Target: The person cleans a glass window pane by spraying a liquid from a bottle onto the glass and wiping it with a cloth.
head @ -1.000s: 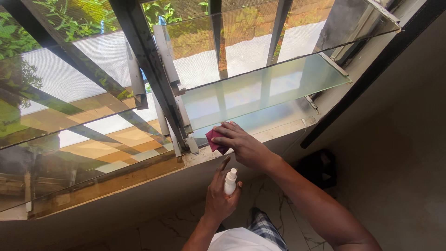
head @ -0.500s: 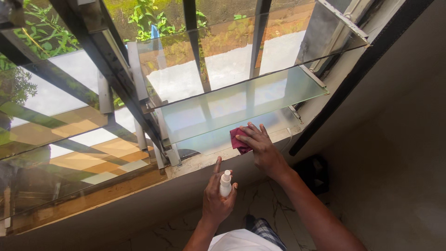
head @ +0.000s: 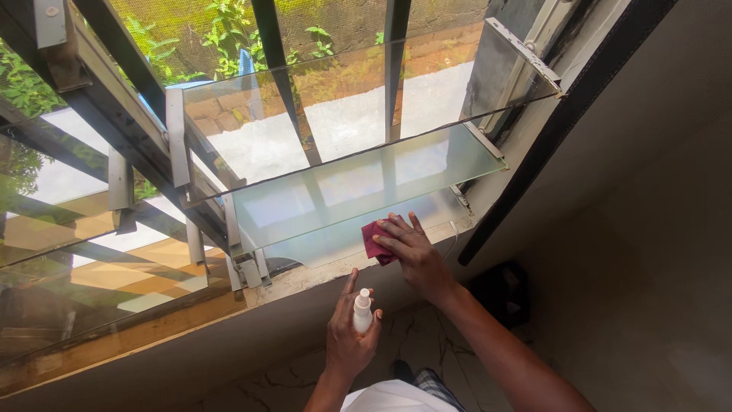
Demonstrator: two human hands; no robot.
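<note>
At the sill, our right hand (head: pixel 408 248) presses a maroon cloth (head: pixel 374 244) flat on the lowest glass slat (head: pixel 320 236), fingers spread. Our left hand (head: pixel 347 332) grips a white spray bottle (head: pixel 361 311), forefinger raised. That frosted slat looks part-wiped; smooth slats above seem unwiped.

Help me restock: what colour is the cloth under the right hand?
Dark red, maroon cloth, seen in the head view.

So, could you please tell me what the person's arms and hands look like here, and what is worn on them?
Both the left hand and the right hand are bare, with no gloves, rings or watch visible. Both forearms are uncovered as far as the picture shows; no sleeves appear.
</note>
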